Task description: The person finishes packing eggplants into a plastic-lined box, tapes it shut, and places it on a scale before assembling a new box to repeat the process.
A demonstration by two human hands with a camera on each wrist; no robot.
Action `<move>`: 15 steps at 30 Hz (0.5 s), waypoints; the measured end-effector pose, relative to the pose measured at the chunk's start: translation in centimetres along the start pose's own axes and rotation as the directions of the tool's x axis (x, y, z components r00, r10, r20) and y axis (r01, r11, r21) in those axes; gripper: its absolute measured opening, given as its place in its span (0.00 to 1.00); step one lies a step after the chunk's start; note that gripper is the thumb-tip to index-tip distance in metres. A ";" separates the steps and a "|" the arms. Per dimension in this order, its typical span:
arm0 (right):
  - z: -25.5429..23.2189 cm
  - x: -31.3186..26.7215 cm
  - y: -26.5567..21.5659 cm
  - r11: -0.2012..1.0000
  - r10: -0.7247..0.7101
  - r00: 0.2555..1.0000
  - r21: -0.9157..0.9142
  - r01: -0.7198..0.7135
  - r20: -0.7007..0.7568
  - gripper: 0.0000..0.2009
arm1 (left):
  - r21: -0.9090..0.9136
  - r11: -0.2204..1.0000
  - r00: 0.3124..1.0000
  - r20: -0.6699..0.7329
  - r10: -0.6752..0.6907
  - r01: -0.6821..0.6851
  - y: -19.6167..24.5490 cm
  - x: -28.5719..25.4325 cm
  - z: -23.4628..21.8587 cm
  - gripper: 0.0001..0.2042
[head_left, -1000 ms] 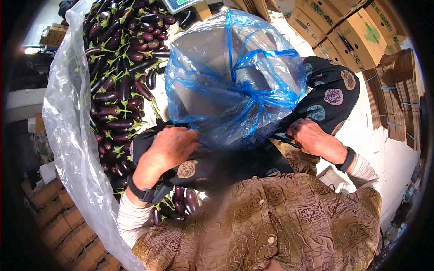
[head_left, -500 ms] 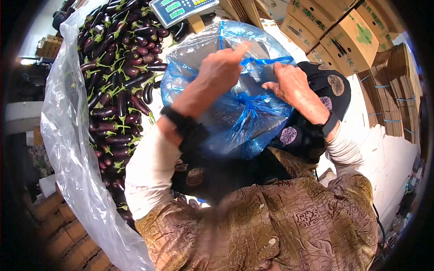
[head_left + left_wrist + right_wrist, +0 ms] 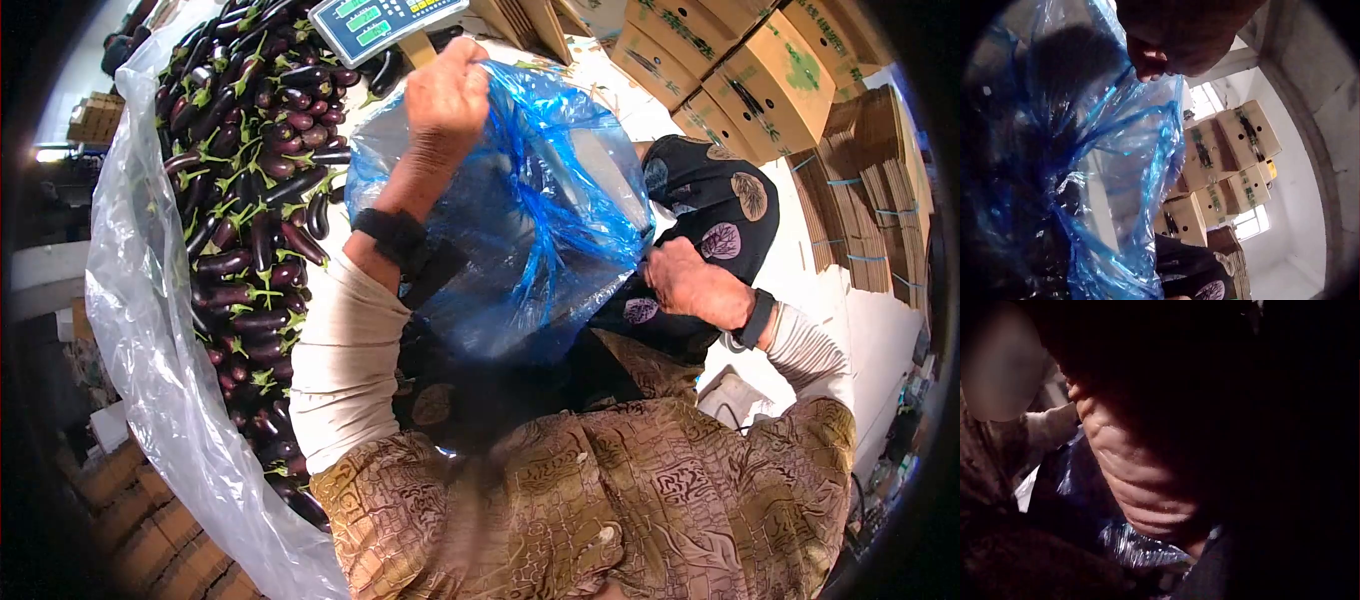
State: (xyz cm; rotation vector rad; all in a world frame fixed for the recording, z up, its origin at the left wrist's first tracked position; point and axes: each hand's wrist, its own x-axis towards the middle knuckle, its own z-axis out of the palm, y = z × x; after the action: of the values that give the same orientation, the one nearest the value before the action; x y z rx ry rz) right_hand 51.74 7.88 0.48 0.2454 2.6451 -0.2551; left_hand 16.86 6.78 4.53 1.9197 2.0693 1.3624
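A translucent blue plastic bag (image 3: 470, 260) covers a large greyish shape in front of the person's lap, its folds gathered toward the middle. At its far left edge, my left hand (image 3: 450, 92) grips the bag with curled fingers. In the left wrist view, the bag's film (image 3: 1166, 150) stretches down from that hand (image 3: 1179, 37). My right hand (image 3: 695, 285) pinches the bag's right edge beside the patterned trouser leg (image 3: 745, 195). The right wrist view is mostly dark, showing the creased skin of the hand (image 3: 1135, 469) and shiny film (image 3: 1141, 547) below it.
A long heap of eggplants (image 3: 260, 240) lies to the left, bordered by a clear plastic sheet (image 3: 150, 290). A digital scale display (image 3: 375, 25) stands at the far side. Cardboard boxes (image 3: 765, 90) and tied flattened cartons (image 3: 870, 190) are stacked on the right.
Both hands rose from the lap over the bag, then spread apart. The left hand moved to the far left edge, the right to the right edge, and the folds are pulled tauter.
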 end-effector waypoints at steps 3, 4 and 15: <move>-4.6 0.5 -0.4 0.970 0.241 0.964 0.017 -0.244 0.115 0.08 | -0.101 0.990 0.991 0.097 -0.090 0.100 0.1 -0.1 -0.8 0.05; -5.7 0.3 0.1 0.944 0.327 0.942 0.082 -0.321 -0.080 0.09 | -0.100 0.990 0.991 0.095 -0.089 0.098 0.2 -0.4 -0.8 0.05; -5.6 8.4 2.4 0.979 0.173 0.966 0.143 -0.146 -0.195 0.06 | -0.118 0.989 0.993 -0.057 -0.099 0.092 2.3 0.4 -2.9 0.05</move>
State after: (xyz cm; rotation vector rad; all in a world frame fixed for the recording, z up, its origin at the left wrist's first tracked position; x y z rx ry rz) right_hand 42.48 12.51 1.15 0.5530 2.7961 -0.3635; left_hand 17.08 5.22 7.89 1.7316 2.0308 1.5037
